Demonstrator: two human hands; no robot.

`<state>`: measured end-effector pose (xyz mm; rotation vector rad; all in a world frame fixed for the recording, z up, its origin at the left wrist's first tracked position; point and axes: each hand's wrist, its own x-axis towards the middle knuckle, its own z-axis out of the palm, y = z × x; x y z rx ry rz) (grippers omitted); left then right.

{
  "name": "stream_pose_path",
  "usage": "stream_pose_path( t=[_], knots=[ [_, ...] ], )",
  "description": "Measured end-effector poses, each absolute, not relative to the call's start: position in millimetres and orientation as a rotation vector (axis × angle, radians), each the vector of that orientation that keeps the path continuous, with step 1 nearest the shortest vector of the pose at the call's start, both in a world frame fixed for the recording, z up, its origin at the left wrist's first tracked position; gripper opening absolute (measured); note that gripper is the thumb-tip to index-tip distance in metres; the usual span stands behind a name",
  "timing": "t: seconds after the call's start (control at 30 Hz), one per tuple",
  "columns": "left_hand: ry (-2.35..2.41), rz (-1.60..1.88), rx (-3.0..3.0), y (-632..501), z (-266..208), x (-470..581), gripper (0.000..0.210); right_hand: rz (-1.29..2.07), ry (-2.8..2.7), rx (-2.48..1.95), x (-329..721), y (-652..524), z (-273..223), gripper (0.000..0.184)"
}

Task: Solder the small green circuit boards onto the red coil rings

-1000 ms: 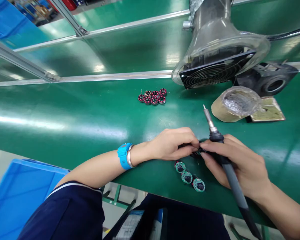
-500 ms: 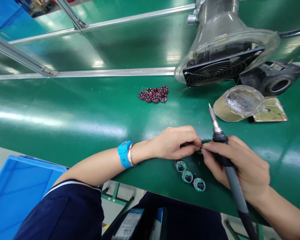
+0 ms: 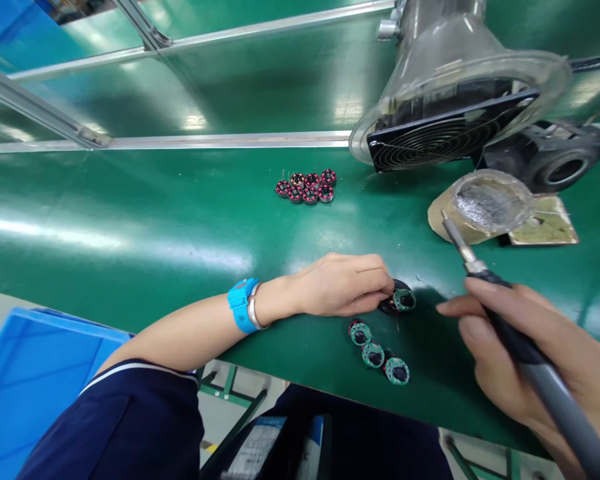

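Note:
My left hand (image 3: pixel 350 285) is closed on the left side of a small round circuit board (image 3: pixel 404 300) with a dark part under it, just above the green bench. My right hand (image 3: pixel 520 340) grips a soldering iron (image 3: pixel 525 353) by its dark handle. The iron's metal tip points up and left, in front of the cardboard-coloured cup. Nearer to me lie three round circuit boards (image 3: pixel 373 355) in a slanting row, green with black centres. Farther back sits a cluster of red and black wound coils (image 3: pixel 310 188).
A fan (image 3: pixel 440 137) in a clear extraction hood hangs at the back right. Below it stand a tape-covered cup (image 3: pixel 455 213), a dark iron holder (image 3: pixel 560 167) and a stained flat block (image 3: pixel 545 223). A metal rail (image 3: pixel 230 142) crosses behind the coils. A blue crate (image 3: pixel 45 373) is at the lower left.
My right hand has moved right, away from my left hand, and the soldering iron is tilted more. The round board at my left fingertips now shows plainly.

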<state>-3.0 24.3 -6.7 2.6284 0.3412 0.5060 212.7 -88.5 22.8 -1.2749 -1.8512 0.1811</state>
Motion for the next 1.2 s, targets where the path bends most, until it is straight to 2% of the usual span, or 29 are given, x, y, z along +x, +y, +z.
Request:
stream_pose_path(
  t=[0.2,0.4,0.7,1.0,1.2],
  knots=[
    [0.316,0.498,2.727,22,-7,-4,0.016,0.34,-1.889,-1.331,227,-108,36,0.034],
    [0.303,0.529,2.788,21,-8,-4,0.017,0.32,-2.083,-1.158,234,-111,36,0.031],
    [0.279,0.54,2.845,21,-8,-4,0.017,0.312,-2.123,-1.183,224,-102,40,0.027],
    [0.264,0.577,2.856,20,-8,-5,0.016,0.313,-2.115,-1.158,225,-102,36,0.031],
    [0.263,0.583,2.866,20,-8,-5,0.016,0.3,-2.119,-1.193,223,-100,39,0.026]
  ],
)
